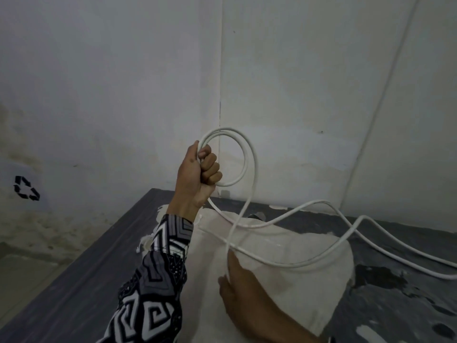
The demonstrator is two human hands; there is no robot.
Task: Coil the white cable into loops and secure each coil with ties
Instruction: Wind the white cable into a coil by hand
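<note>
A: Nearest, what does the right hand do?
B: Its fingers lie fairly straight along a strand of the smooth white cable, over a pale, rounded cloth; a firm grip cannot be told.
A: And the left hand?
B: Raised, in a patterned sleeve, its fingers curl tightly round two round loops of cable.
A: Beyond?
B: Loose cable trails right across the dark, paint-flecked mat; a thin line climbs the stained white wall.
</note>
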